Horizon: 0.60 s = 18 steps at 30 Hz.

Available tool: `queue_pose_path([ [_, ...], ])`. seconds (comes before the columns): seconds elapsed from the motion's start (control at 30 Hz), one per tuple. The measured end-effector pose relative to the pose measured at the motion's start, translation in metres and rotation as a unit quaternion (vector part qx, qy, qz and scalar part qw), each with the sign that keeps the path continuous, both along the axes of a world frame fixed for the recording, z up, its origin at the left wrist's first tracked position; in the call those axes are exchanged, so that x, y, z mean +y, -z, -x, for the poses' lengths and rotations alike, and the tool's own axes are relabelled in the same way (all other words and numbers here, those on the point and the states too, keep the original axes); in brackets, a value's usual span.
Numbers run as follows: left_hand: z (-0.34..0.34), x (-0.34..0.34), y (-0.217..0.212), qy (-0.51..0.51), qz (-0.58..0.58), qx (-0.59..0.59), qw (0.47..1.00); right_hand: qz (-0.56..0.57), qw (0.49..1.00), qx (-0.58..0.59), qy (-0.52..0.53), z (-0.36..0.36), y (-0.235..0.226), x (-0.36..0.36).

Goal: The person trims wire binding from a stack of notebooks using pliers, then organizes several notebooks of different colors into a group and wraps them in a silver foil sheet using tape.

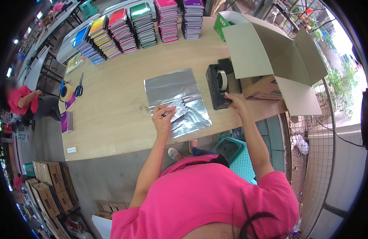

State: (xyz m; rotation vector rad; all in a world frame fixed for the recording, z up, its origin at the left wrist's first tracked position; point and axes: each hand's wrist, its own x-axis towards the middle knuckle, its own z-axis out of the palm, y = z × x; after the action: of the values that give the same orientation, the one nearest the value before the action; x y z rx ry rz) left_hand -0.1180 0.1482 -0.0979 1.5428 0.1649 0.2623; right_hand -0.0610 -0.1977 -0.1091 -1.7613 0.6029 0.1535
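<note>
My left hand [163, 118] pinches a small, crinkled, shiny packet [178, 110] with dark marks along one edge. It is over a flat sheet of silvery clear plastic film [168, 85], which lies near the table's front edge. My right hand [237, 103] is at the right side of a black tape dispenser [216, 95] carrying a roll of tape [221, 80]. The thumb is against the dispenser's side and the fingers are curled. Whatever they may grip there is too small or hidden to make out.
Several stacks of coloured notebooks [140, 28] line the table's far edge. An open cardboard box [251, 51] stands at the right. Scissors [79, 85] and another tape dispenser [65, 91] lie at the left. Below the table is a teal basket [241, 159]. Another person [26, 99] sits at far left.
</note>
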Motion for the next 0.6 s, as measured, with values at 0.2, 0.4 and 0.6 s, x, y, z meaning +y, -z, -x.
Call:
queue_pose_path([
  [0.2, 0.003, 0.015, 0.009, -0.017, -0.045, -0.004, 0.999, -0.053, 0.995, -0.043, 0.066, 0.052, 0.019, 0.025],
  [0.4, 0.003, 0.003, 0.007, 0.004, -0.046, -0.055, 0.997, -0.492, 0.860, 0.037, 0.128, 0.082, 0.080, 0.065],
  [0.6, 0.005, 0.011, 0.011, -0.019, -0.093, -0.084, 0.992, -0.203, 0.960, -0.144, -0.129, 0.076, -0.062, 0.195],
])
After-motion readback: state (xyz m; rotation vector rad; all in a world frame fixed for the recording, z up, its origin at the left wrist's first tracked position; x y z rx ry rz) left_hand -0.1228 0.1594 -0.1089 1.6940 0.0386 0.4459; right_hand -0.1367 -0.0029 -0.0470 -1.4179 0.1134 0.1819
